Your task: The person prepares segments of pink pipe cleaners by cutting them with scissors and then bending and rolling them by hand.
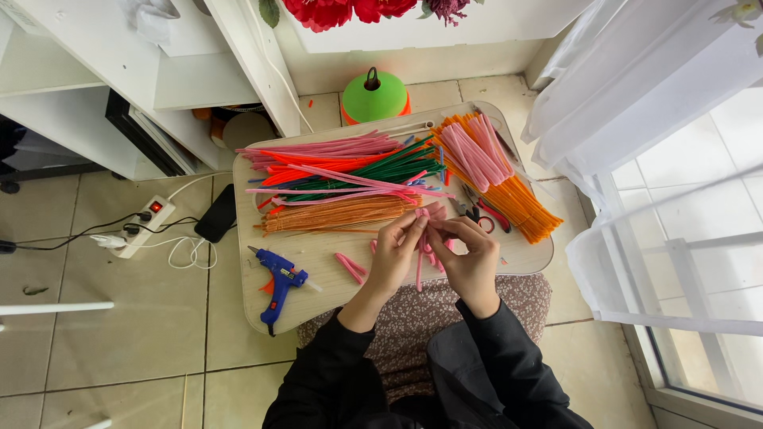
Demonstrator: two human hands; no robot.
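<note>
Item: my left hand (395,253) and right hand (470,256), both pinched shut on a part-folded pink stem (429,230) above the worktop (318,306); cut pieces (350,268) ready, glue gun (278,284) untouched, stem piles (342,179) remaining.

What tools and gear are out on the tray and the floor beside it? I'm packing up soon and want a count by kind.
Glue gun, blue, on the tray: 1
Scissors, red-handled, on the tray: 1
Power strip, on the floor: 1
Phone, black, on the floor: 1
Total: 4
</note>
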